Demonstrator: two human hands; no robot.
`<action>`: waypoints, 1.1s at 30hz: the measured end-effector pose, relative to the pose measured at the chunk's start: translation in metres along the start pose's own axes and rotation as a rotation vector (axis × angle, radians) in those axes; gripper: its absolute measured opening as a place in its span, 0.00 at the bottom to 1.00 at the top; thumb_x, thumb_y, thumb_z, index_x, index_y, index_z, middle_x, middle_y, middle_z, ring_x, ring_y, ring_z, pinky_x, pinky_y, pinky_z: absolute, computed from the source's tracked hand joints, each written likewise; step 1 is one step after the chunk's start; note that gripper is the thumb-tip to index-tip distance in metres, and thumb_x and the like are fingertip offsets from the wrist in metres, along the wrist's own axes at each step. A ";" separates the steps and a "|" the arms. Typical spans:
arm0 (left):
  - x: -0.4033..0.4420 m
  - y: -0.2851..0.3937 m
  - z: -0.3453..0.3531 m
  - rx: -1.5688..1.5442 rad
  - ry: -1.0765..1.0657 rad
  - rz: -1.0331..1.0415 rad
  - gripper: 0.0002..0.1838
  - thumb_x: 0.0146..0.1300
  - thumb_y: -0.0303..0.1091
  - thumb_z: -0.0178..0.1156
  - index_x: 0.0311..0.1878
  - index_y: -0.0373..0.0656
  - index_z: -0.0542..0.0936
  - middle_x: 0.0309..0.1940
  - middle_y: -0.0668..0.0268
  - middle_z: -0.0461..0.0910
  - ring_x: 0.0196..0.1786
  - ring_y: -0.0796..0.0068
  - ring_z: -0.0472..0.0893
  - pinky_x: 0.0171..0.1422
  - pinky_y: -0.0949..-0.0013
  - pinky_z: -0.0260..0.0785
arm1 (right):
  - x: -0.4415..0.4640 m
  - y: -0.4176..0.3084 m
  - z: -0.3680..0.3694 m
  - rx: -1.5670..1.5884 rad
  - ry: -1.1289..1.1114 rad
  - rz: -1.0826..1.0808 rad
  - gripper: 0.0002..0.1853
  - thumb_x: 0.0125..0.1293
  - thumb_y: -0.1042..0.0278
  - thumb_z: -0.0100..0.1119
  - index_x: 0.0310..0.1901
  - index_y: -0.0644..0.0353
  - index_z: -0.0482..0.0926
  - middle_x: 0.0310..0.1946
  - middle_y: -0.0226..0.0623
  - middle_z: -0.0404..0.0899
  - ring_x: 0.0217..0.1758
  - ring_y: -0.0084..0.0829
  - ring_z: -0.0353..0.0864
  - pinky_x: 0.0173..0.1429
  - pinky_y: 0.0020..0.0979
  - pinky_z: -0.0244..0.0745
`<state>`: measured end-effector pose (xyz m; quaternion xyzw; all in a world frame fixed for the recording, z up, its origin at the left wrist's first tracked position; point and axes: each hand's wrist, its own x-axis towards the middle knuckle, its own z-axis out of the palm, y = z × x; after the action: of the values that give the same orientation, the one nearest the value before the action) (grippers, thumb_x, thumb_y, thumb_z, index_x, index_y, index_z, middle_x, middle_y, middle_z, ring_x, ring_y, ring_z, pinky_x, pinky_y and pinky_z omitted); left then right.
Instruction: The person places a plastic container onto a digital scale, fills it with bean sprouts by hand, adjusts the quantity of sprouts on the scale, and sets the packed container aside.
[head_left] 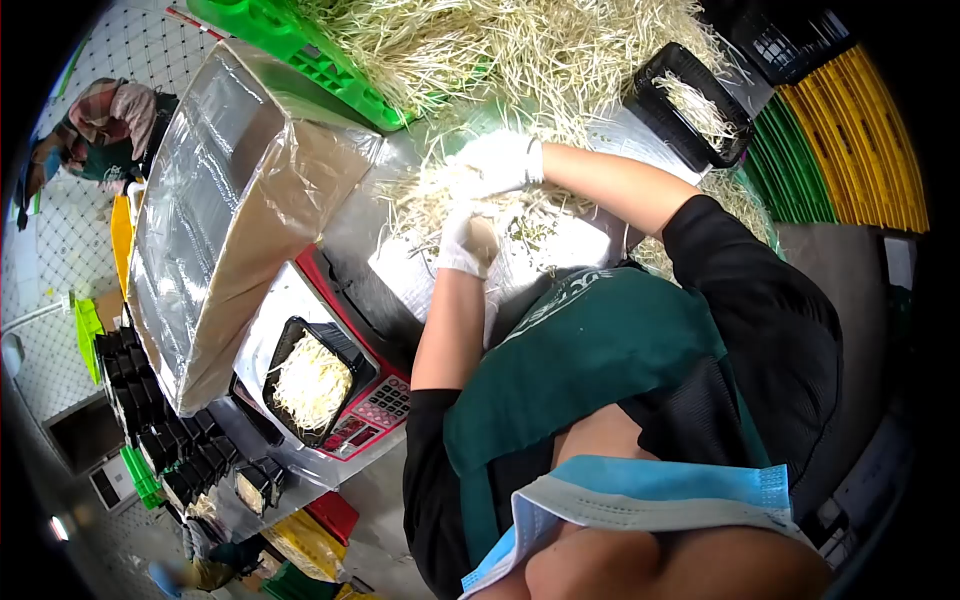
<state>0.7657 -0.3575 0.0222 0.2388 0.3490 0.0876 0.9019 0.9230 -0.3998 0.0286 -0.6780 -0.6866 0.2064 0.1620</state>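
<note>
Both hands wear white gloves and are in the bean sprouts (540,215) lying on a white cloth-like sheet (410,275) at the table edge. My left hand (468,240) is nearest my body, its fingers pointing up among sprouts and partly hidden. Just above it, my right hand (500,163) reaches in from the right, its fingers bent over a bunch of pale sprouts. A large heap of sprouts (520,45) lies beyond the hands. On a red and white scale (375,405) at the lower left stands a black tray of sprouts (312,385).
Left of the hands stands a plastic-wrapped box (225,200). Another black tray (735,145) with sprouts is at the upper right, near green and yellow crates (850,140). Stacked black trays (130,375) stand at the left. Two other people (110,130) are partly visible at left and lower left.
</note>
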 end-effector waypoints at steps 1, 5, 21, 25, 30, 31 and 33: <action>0.008 0.000 -0.001 0.001 -0.002 -0.002 0.15 0.59 0.25 0.47 0.50 0.31 0.71 0.48 0.48 0.75 0.50 0.55 0.78 0.50 0.59 0.77 | -0.006 -0.013 -0.021 0.009 0.059 0.029 0.31 0.58 0.34 0.52 0.51 0.52 0.78 0.43 0.45 0.81 0.45 0.44 0.80 0.49 0.40 0.75; 0.013 0.012 -0.002 -0.164 -0.160 0.105 0.20 0.57 0.19 0.44 0.55 0.34 0.70 0.50 0.51 0.75 0.50 0.62 0.78 0.57 0.59 0.73 | -0.031 -0.067 -0.070 -0.254 0.372 -0.052 0.38 0.52 0.43 0.62 0.62 0.56 0.69 0.40 0.44 0.78 0.39 0.42 0.79 0.41 0.41 0.74; -0.136 -0.013 -0.112 0.688 0.274 0.173 0.11 0.63 0.34 0.61 0.40 0.34 0.82 0.31 0.65 0.83 0.30 0.83 0.78 0.33 0.78 0.70 | -0.094 -0.062 -0.001 -0.025 0.219 0.044 0.34 0.64 0.51 0.54 0.69 0.55 0.60 0.67 0.45 0.61 0.65 0.46 0.67 0.65 0.38 0.65; -0.136 -0.024 -0.110 0.920 0.434 0.193 0.10 0.62 0.33 0.63 0.42 0.36 0.80 0.31 0.64 0.82 0.29 0.87 0.75 0.32 0.79 0.67 | -0.141 -0.059 0.037 -0.215 0.200 -0.136 0.37 0.64 0.52 0.54 0.72 0.51 0.54 0.71 0.48 0.54 0.71 0.47 0.58 0.71 0.41 0.57; -0.117 -0.038 -0.077 1.777 0.118 1.168 0.50 0.45 0.40 0.74 0.70 0.40 0.57 0.62 0.46 0.66 0.62 0.47 0.68 0.64 0.53 0.62 | -0.146 -0.055 0.013 0.029 0.149 0.034 0.40 0.61 0.45 0.54 0.72 0.52 0.53 0.71 0.48 0.54 0.71 0.48 0.57 0.72 0.43 0.55; -0.105 -0.040 -0.071 1.988 0.145 1.092 0.55 0.44 0.45 0.73 0.72 0.41 0.52 0.68 0.43 0.57 0.68 0.43 0.60 0.70 0.47 0.53 | -0.136 -0.051 0.007 -0.026 0.196 0.078 0.43 0.60 0.42 0.54 0.73 0.51 0.52 0.71 0.48 0.54 0.71 0.48 0.59 0.71 0.43 0.56; -0.076 -0.029 -0.048 2.008 0.112 0.997 0.56 0.44 0.45 0.72 0.73 0.41 0.51 0.70 0.43 0.52 0.71 0.40 0.54 0.71 0.42 0.47 | -0.122 -0.037 0.015 -0.049 0.269 0.079 0.48 0.55 0.38 0.58 0.73 0.49 0.50 0.72 0.49 0.53 0.73 0.49 0.55 0.72 0.45 0.52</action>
<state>0.6773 -0.3896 0.0214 0.9663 0.1669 0.1284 0.1478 0.8870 -0.5224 0.0408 -0.7298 -0.6363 0.1031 0.2277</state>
